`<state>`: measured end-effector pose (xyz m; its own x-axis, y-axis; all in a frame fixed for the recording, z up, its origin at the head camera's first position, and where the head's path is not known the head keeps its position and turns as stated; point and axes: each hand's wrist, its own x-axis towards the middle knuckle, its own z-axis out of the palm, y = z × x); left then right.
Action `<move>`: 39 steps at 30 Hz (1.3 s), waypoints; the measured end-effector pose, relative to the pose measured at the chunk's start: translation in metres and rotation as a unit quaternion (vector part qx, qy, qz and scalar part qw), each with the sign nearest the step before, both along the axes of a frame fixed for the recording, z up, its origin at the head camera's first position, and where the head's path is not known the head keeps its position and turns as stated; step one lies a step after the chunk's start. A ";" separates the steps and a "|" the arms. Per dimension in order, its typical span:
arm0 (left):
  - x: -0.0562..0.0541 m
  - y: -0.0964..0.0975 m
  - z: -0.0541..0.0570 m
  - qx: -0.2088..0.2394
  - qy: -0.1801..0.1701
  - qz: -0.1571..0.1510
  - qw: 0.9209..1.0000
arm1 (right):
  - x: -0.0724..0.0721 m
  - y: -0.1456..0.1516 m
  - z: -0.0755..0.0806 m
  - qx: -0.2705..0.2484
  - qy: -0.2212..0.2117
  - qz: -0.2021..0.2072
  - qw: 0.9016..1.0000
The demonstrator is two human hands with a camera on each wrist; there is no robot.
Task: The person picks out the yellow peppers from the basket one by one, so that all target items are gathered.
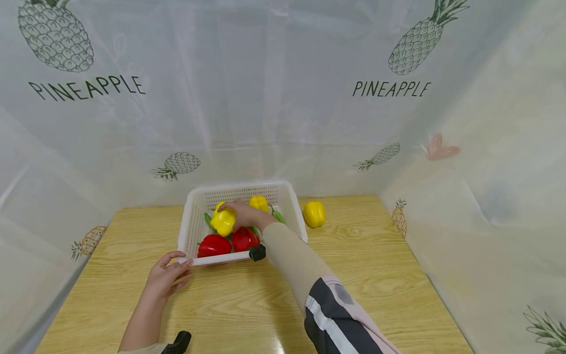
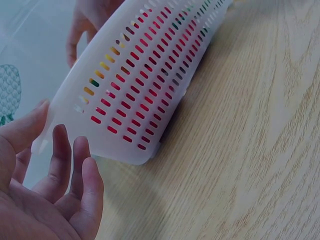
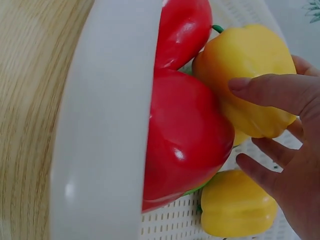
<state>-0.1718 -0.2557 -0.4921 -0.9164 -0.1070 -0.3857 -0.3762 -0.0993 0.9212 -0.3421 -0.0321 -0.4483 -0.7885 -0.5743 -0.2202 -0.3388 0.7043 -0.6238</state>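
Note:
A white plastic basket (image 1: pixel 243 257) stands on the table, holding yellow and red bell peppers and some green peppers. My right hand (image 1: pixel 245 215) reaches into it and grips a yellow bell pepper (image 1: pixel 223 221); in the right wrist view the thumb lies across this pepper (image 3: pixel 250 60), with fingers round its far side. Right beside it sit two red bell peppers (image 1: pixel 214 245). A second yellow bell pepper (image 1: pixel 258 202) lies behind the hand. My left hand (image 1: pixel 167 276) holds the basket's near left corner, thumb and fingers at the rim (image 2: pixel 65 85).
Outside the basket, another yellow bell pepper (image 1: pixel 314 214) rests on the wooden table (image 1: pixel 367 265) to the right. A green pepper (image 1: pixel 278 216) lies at the basket's right side. A pineapple-print sheet (image 1: pixel 265 123) hangs behind the table and along its sides.

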 end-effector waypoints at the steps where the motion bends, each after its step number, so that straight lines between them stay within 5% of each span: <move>1: 0.000 0.000 0.000 0.000 0.001 0.000 1.000 | 0.000 0.000 0.000 0.002 0.000 -0.002 1.000; 28: 0.000 0.001 0.000 0.007 0.002 0.000 1.000 | -0.002 0.010 0.004 0.027 0.049 0.038 0.998; 39: 0.000 0.000 -0.001 0.015 0.000 0.001 1.000 | -0.001 0.029 0.016 0.007 0.032 0.035 0.999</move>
